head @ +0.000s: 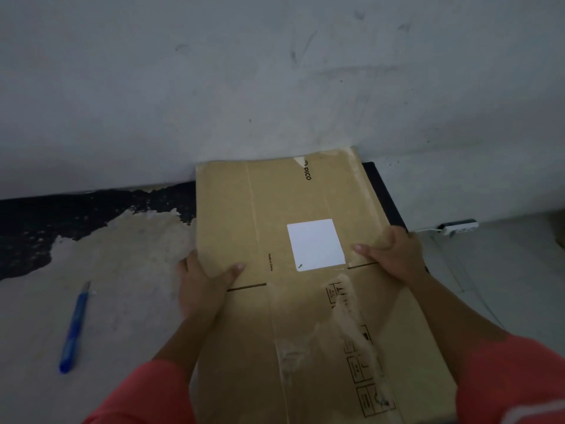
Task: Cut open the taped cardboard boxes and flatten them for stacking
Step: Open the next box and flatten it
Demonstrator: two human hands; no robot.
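Flattened cardboard box [275, 209], apparently already cut open and collapsed, gripped at its side edges between left hand [204, 280] and right hand [394, 255], thumbs on top, with the blue cutter [75, 328] on the floor left of the left hand; stacking seemingly remains.

A scuffed grey wall [275, 71] is filling the far half of the scene. A pale, worn floor [122, 301] is spreading across the near left, with a black coating [46, 224] flaking away in a ragged band along the wall's foot at far left. At far right a white power strip [460, 227] is lying by the wall, its white cable [425, 230] trailing left toward a dark flat panel [379, 194].
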